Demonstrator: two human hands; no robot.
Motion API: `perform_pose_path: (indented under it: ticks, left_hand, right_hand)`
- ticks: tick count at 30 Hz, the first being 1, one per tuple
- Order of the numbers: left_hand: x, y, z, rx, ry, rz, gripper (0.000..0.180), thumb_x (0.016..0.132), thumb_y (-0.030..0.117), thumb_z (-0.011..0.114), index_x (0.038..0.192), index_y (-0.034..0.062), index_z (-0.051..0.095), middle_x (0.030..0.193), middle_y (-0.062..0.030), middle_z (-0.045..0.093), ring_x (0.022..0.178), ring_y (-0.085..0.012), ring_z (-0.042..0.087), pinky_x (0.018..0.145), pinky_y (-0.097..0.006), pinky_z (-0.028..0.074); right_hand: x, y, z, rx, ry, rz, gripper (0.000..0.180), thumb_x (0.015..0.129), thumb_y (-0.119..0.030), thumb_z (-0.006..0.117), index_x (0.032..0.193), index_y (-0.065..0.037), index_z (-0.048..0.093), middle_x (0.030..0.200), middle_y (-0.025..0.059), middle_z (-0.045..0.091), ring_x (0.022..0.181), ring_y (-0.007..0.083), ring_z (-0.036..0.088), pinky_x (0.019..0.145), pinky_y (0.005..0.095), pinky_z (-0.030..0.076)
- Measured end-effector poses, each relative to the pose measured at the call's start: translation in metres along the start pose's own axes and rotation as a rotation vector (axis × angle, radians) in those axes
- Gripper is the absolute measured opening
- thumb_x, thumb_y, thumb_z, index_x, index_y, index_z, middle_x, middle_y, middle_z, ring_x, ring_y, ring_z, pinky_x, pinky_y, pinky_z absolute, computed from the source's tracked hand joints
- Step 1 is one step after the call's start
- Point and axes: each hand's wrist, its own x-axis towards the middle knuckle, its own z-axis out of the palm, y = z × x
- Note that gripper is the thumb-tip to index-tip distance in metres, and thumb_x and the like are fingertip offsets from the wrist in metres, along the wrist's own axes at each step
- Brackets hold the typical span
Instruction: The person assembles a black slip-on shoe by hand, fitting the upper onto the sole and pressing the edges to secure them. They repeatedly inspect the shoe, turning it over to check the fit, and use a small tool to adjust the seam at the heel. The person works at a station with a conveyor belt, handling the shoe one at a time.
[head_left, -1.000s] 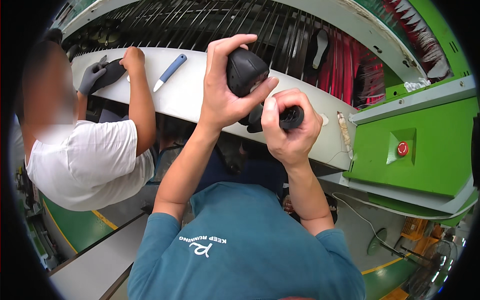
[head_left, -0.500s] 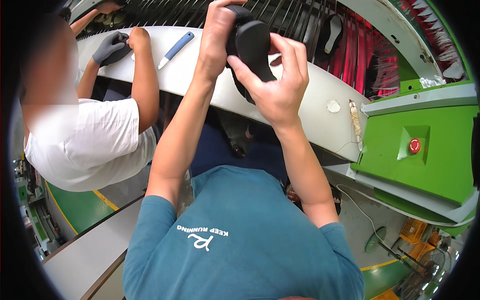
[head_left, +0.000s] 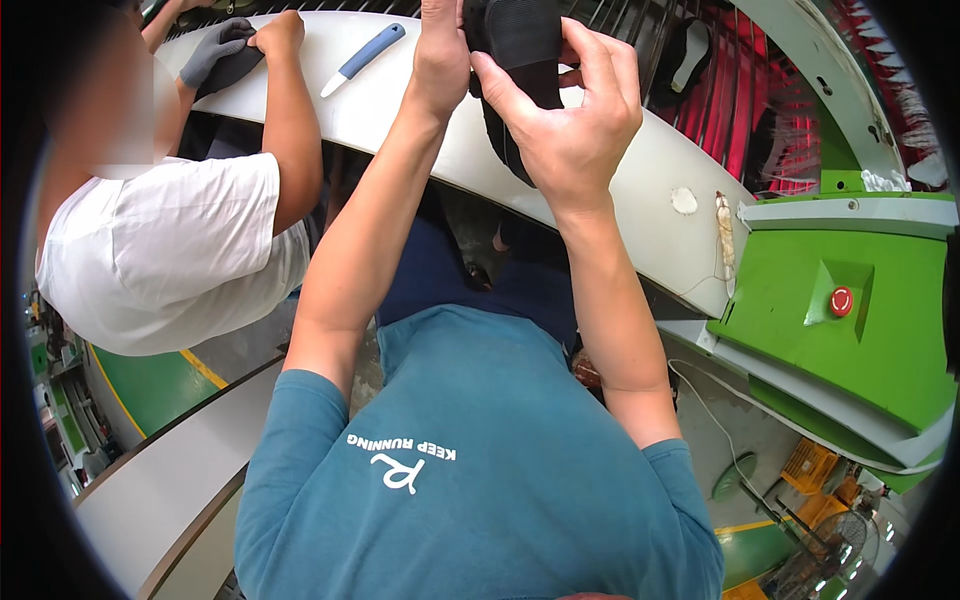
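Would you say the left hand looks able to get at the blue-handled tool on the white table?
Probably yes: the blue-handled tool lies to the left of the left hand, with nothing visible between them. However, that hand holds black footwear, so it would likely need to let go first.

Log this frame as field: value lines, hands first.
left hand: against a black shoe-like piece, partly out of frame
right hand: grips that piece between thumb and fingers
on white tabletop: blue-handled tool with white tip; round flat white item; slim cream-coloured stick
right side: green metal housing with round red button
co-worker: white short-sleeved shirt, grey-gloved hand on a dark piece
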Motion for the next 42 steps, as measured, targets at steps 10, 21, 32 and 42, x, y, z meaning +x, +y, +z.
perform_pose_path:
  ticks: [10,21,32,42]
  left_hand:
    - [-0.002,0.002,-0.001,-0.011,-0.019,-0.02,0.075,0.118,0.069,0.019,0.131,0.0077,0.06,0.103,-0.0033,0.066,0.093,-0.0108,0.064,0.087,-0.026,0.054]
    - [-0.006,0.015,-0.003,0.098,-0.094,-0.062,0.045,0.107,0.027,0.073,0.142,0.0089,0.051,0.114,-0.0063,0.062,0.102,-0.0133,0.061,0.091,-0.03,0.053]
    - [-0.015,0.04,0.007,0.233,-0.118,-0.029,0.05,0.103,0.026,0.077,0.141,0.0088,0.049,0.111,-0.0086,0.06,0.101,-0.0162,0.061,0.092,-0.032,0.053]
    - [-0.041,0.056,0.003,0.316,-0.11,0.092,0.066,0.095,0.041,0.077,0.142,0.0032,0.051,0.124,-0.0141,0.059,0.11,-0.0202,0.06,0.099,-0.035,0.051]
  right_hand:
    - [0.001,0.004,0.0,-0.052,0.005,-0.064,0.065,0.067,-0.028,0.107,0.117,0.002,0.078,0.106,0.0099,0.071,0.086,0.0206,0.071,0.074,0.0342,0.061]
    - [-0.004,0.002,0.0,0.025,0.022,0.006,0.065,0.064,-0.019,0.106,0.119,0.002,0.079,0.107,0.0085,0.07,0.084,0.0186,0.07,0.072,0.0324,0.059]
    - [-0.01,-0.008,-0.013,0.006,0.026,-0.058,0.071,0.063,-0.011,0.105,0.127,0.004,0.078,0.114,0.0102,0.071,0.089,0.0195,0.069,0.074,0.032,0.059]
    - [-0.019,-0.025,-0.036,0.047,-0.102,-0.085,0.077,0.065,-0.017,0.105,0.134,-0.001,0.077,0.113,0.011,0.069,0.098,0.0274,0.069,0.083,0.0391,0.059]
